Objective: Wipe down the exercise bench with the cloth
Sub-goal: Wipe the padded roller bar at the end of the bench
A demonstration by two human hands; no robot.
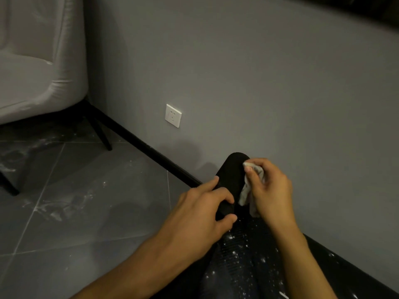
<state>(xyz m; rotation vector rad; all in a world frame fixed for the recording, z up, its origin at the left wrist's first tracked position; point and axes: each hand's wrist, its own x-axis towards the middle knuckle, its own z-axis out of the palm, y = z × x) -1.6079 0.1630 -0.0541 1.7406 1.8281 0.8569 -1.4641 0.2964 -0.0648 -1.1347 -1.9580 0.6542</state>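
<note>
The black exercise bench (241,264) runs from the bottom of the view up toward the grey wall, its padded surface speckled with white dust. At its far end sits a black foam roller (232,169). My left hand (198,214) grips the roller's near part, fingers and thumb curled around it. My right hand (269,190) holds a bunched pale cloth (248,194) and presses it against the roller's right side. Part of the cloth is hidden inside my fist.
A grey upholstered chair (36,61) on black legs stands at the upper left. A white wall socket (173,115) sits low on the wall above the black skirting. The dark tiled floor (82,190) to the left shows white dusty smears.
</note>
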